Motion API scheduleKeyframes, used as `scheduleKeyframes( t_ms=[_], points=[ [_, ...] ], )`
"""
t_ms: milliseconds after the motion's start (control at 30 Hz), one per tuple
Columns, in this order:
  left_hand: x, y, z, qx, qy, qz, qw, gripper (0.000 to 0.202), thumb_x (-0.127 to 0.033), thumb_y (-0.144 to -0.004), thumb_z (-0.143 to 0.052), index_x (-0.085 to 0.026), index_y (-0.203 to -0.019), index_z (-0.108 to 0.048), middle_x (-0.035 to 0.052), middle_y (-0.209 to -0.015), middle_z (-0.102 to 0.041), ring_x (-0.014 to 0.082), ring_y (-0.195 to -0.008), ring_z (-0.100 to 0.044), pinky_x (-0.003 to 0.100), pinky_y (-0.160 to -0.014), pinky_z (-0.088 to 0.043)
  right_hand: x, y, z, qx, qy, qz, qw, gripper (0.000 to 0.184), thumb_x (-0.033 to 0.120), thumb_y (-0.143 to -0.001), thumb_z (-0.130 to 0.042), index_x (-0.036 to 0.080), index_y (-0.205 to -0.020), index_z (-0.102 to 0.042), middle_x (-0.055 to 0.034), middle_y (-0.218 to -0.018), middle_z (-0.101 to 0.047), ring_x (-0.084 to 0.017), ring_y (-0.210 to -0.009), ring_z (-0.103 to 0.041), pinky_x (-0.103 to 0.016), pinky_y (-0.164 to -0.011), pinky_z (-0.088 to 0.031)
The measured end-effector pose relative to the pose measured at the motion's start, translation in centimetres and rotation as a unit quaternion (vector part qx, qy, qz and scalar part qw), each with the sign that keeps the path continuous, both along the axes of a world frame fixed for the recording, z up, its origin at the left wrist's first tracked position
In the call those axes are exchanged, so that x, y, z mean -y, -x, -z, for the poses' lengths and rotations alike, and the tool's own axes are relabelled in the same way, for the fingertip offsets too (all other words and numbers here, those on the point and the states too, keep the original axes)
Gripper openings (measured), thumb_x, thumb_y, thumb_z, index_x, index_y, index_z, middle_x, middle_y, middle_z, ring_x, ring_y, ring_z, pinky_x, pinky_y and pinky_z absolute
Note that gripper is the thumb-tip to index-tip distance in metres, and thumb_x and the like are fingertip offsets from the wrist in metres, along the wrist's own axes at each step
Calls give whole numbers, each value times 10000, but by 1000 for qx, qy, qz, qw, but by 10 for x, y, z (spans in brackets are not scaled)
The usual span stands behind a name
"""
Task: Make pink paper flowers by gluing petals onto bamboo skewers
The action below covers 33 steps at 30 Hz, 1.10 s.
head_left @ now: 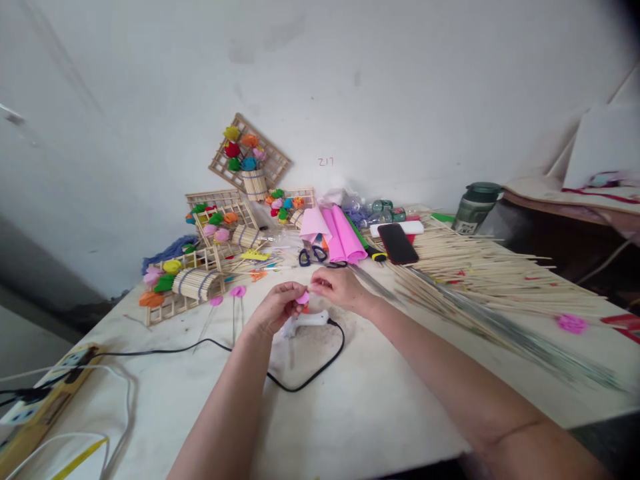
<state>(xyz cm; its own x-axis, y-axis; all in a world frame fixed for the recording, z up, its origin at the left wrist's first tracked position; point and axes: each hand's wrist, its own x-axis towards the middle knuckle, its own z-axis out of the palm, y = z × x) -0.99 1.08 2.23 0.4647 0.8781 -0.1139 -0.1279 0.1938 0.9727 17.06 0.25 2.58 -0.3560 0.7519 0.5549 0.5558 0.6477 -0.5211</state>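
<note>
My left hand is closed on a small pink paper petal, pinched between thumb and fingers. Close beside it on the right, my right hand has its thumb and fingertips pressed together; whatever they hold is too small to make out. Below both hands a white glue gun lies on the table, its black cord looping toward me. To the left of my left hand lie pink paper flowers on thin wire stems.
Finished bamboo lattices with paper flowers stand at the left. Pink paper, scissors and a phone lie behind my hands. Bamboo sticks spread over the right, near a dark bottle. A power strip sits front left.
</note>
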Motion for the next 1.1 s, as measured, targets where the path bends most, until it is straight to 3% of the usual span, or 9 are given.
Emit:
scheduleKeyframes(
  t_ms=[133, 233, 400, 500, 600, 767, 833, 967, 1100],
  points=[
    [3, -12, 2, 13, -57, -116, 992, 250, -351, -607, -691, -136, -688, -594, -24, -484, -524, 60, -428, -453, 180, -417, -299, -4, 7, 12, -199, 184, -6, 963, 317, 444, -826, -421, 165, -726, -535, 6, -598, -548, -87, -491, -467, -203, -475, -359],
    [5, -21, 4, 4, -91, -143, 985, 275, -371, -609, -687, -130, -724, -623, -20, -519, -552, 56, -410, -437, 190, -411, -305, -4, 12, 16, -254, 246, -60, 933, 342, 471, -789, -473, 149, -698, -543, -3, -614, -567, -73, -465, -450, -199, -453, -365],
    [6, -27, 8, 2, -98, -142, 985, 293, -399, -642, -658, -128, -748, -624, -9, -540, -578, 66, -406, -460, 190, -404, -340, -3, 14, 16, -308, 252, -52, 916, 245, 375, -733, -562, 150, -638, -539, 29, -534, -513, -69, -446, -428, -200, -450, -350],
    [6, -27, 9, -15, -94, -120, 988, 315, -415, -659, -647, -129, -787, -619, 14, -599, -614, 80, -445, -514, 186, -416, -374, -5, 12, 16, -309, 239, -28, 920, 203, 333, -735, -541, 161, -628, -521, 46, -487, -473, -75, -433, -422, -203, -448, -347],
    [7, -27, 7, -56, -94, -104, 989, 344, -440, -651, -648, -121, -774, -614, 41, -636, -637, 102, -488, -561, 187, -428, -399, -7, 9, 14, -280, 216, 1, 935, 175, 309, -736, -520, 168, -632, -520, 50, -480, -457, -79, -435, -409, -204, -447, -340],
    [11, -30, 4, -96, -89, -84, 988, 344, -439, -609, -680, -114, -690, -604, 58, -652, -657, 108, -495, -574, 211, -491, -448, -6, 5, 8, -187, 75, 54, 978, 144, 257, -734, -513, 165, -628, -541, 34, -545, -487, -88, -526, -429, -207, -515, -332],
    [12, -31, 4, -93, -91, -88, 988, 341, -439, -612, -678, -112, -684, -613, 57, -656, -657, 104, -497, -569, 208, -493, -449, -5, 4, 7, -197, 95, 52, 974, 200, 305, -762, -490, 163, -626, -528, 36, -530, -473, -89, -513, -426, -209, -505, -332],
    [12, -33, 5, -78, -100, -121, 984, 345, -445, -632, -655, -112, -722, -642, 55, -662, -657, 90, -486, -549, 190, -462, -425, -5, 4, 6, -238, 210, 17, 948, 220, 344, -753, -505, 156, -642, -529, 44, -501, -461, -87, -461, -421, -208, -462, -350],
    [10, -33, 7, -125, -114, -149, 974, 318, -415, -598, -683, -117, -704, -652, 42, -572, -636, 112, -494, -566, 202, -480, -436, -5, 3, 5, -186, 161, 38, 969, 127, 225, -718, -543, 144, -620, -556, 20, -557, -527, -89, -525, -467, -199, -505, -363]
  ],
)
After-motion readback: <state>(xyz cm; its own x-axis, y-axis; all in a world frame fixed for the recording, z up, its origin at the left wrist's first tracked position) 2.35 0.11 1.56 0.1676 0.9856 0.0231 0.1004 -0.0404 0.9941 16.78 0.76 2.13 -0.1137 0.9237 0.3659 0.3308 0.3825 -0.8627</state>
